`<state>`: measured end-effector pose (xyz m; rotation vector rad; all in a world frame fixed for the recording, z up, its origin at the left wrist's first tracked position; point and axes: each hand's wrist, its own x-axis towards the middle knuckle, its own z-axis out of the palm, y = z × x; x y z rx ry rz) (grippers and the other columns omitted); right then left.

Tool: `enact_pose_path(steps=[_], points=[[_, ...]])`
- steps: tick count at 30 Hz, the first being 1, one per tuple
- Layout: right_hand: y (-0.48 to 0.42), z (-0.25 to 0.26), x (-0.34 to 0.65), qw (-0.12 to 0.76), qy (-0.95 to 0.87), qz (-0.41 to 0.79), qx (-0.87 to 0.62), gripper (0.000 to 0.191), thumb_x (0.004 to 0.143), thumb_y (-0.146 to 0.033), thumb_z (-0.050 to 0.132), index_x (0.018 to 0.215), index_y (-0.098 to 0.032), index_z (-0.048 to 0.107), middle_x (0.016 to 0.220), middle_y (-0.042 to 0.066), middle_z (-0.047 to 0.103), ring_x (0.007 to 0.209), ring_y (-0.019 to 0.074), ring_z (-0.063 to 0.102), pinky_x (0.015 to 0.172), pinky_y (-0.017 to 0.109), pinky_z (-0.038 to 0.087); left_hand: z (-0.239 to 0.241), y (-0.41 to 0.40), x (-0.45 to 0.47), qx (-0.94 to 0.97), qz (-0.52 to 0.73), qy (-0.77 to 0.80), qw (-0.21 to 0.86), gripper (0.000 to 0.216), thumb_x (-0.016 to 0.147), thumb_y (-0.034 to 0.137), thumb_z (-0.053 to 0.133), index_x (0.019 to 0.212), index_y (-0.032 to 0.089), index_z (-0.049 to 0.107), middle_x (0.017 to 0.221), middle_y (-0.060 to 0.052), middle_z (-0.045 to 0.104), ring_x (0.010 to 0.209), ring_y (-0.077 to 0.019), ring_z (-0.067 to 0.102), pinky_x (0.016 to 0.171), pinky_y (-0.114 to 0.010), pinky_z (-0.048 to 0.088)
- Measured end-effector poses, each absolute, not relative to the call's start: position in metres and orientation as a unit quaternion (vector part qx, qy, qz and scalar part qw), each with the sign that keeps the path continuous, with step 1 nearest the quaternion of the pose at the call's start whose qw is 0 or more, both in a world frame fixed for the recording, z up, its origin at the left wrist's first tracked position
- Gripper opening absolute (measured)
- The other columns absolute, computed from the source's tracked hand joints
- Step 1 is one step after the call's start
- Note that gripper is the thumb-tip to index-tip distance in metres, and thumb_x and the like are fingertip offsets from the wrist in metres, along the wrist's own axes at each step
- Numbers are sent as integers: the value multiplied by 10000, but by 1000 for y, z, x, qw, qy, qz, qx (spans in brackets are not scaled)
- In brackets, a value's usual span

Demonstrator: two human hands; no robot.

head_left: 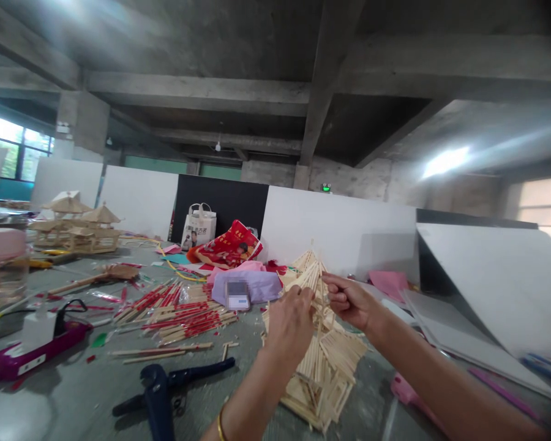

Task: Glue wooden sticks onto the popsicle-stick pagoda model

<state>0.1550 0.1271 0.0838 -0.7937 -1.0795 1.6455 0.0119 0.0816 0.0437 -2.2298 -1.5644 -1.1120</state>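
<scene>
Gold bangle point(220, 426) on L hand point(290, 324), R hand point(349, 300) alongside, both grips narrow, prob. pinching top of stick pavilion point(321, 367).

**Stick model** point(319, 361): bare pale wood, matt, faintly rough grain.
**Craft sticks** point(179, 315): wood, banded in red paint.
**Lilac cloth** point(247, 288): soft woven fabric, matt.
**Red printed packet** point(229, 245): glossy film.
**Jar** point(2, 282): clear, glossy, under a smooth pink lid.
**Tool handles** point(158, 392): dark blue plastic, matt.
**Bangle** point(220, 425): polished gold-coloured metal.
**Ceiling beams** point(197, 89): rough bare concrete.
</scene>
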Motion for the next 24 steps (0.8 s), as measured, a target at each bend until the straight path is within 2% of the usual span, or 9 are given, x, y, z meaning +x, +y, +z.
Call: enact_pose_path(steps=[10,19,24], points=[[121,89,152,476,-430,678,-359,298,853,-134,388,557,-168,394,376,-78,376,264,9,306,250,92,202,42,83,12,-750,-391,-523,101,120,771,200,508,883,236,530,889,2,590,774,-148,561,603,-238,380],[123,87,150,496,-451,645,-367,252,812,-141,446,561,-161,433,411,-60,441,280,16,343,248,99,219,46,80,13,-752,-367,-541,81,135,789,206,480,911,232,531,916,-8,583,817,-142,562,642,-233,392],[125,88,151,492,-456,638,-378,263,813,-136,431,551,-148,448,417,-54,451,282,12,344,244,97,213,44,81,12,-751,-381,-528,105,126,780,203,493,895,244,525,897,7,586,787,-149,564,604,-237,389]])
